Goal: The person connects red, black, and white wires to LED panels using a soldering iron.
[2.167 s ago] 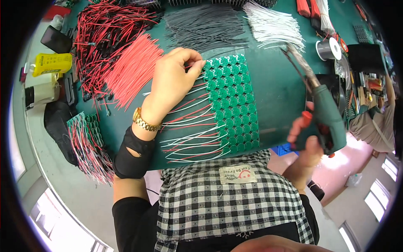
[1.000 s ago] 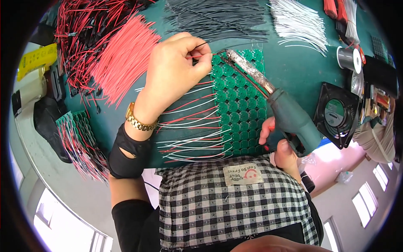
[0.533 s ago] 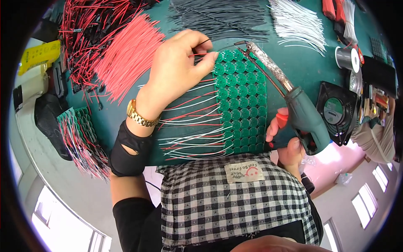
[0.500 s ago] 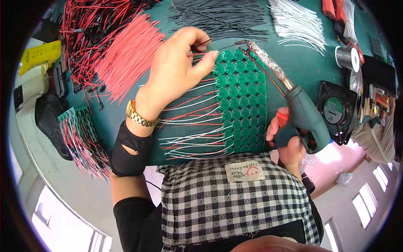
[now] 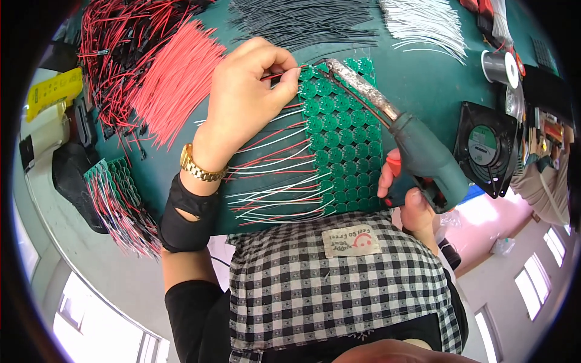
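A panel of round green circuit boards (image 5: 342, 139) lies on the green work surface, with red, white and black wires (image 5: 272, 163) running out from its left edge. At the panel's top left corner, my left hand (image 5: 248, 91) is closed in a pinch on a thin wire, which looks black where it shows; a red wire lies by the thumb. My right hand (image 5: 417, 212) is wrapped round the handle of a dark green soldering gun (image 5: 426, 160). Its tip meets the top left boards near my left fingertips; whether it touches the wire I cannot tell.
Piles of red wires (image 5: 175, 85), black wires (image 5: 308, 21) and white wires (image 5: 420, 27) lie along the far side. To the right are a solder spool (image 5: 499, 68) and a black fan (image 5: 487, 148). A wired board panel (image 5: 112, 181) hangs at the left edge.
The soldering gun has moved left, bringing its tip from above the panel's top edge onto the top left boards. My left hand has shifted slightly left, its fingers drawn closer together.
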Tool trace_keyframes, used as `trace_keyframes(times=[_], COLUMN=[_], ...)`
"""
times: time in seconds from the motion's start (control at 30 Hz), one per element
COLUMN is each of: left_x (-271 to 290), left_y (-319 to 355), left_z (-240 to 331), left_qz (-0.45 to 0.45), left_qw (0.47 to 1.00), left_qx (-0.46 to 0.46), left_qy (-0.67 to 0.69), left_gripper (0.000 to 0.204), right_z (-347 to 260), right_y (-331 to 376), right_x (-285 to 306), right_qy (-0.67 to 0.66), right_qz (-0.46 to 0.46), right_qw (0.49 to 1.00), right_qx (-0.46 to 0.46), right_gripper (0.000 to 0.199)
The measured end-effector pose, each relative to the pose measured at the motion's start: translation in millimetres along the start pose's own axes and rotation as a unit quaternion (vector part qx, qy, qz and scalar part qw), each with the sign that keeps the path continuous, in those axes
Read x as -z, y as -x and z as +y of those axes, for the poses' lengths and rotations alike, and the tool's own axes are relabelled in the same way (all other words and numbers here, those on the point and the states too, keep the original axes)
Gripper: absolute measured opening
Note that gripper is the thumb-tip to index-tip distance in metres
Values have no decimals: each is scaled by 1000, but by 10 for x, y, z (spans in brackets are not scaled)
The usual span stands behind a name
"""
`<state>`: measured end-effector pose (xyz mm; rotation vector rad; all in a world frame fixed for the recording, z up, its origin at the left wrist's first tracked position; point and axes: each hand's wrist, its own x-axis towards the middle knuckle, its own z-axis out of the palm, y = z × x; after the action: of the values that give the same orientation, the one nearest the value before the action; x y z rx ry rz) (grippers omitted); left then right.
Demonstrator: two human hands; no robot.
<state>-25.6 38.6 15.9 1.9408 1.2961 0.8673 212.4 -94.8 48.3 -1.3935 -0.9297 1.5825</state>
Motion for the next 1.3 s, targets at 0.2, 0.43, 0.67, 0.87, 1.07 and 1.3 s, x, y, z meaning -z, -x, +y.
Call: trace_keyframes(times=[0.2, 0.43, 0.67, 0.87, 1.07, 1.3], left_x=[-38, -102, -102, -136, -129, -100], left_y=[-8, 14, 17, 46, 39, 30], left_z=[-7, -29, -48, -41, -43, -64], left_qz=[18, 47, 61, 81, 77, 81], left_qw=[1000, 998, 998, 989, 994, 992], left_qx=[25, 26, -13, -59, -31, -46], left_qy=[2, -14, -29, -109, -76, -82], left_gripper=[6, 6, 7, 8, 8, 6], right_z=[-3, -8, -36, 0, 11, 29], right_y=[2, 21, 21, 4, 67, 77], right_x=[-31, -30, -5, 1, -10, -99], right_qy=[39, 44, 16, 21, 59, 73], right_qz=[22, 30, -25, -45, -31, 38], right_qw=[999, 999, 999, 998, 997, 996], right_qx=[20, -2, 25, 48, 27, -17], right_gripper=[68, 64, 33, 32, 27, 70])
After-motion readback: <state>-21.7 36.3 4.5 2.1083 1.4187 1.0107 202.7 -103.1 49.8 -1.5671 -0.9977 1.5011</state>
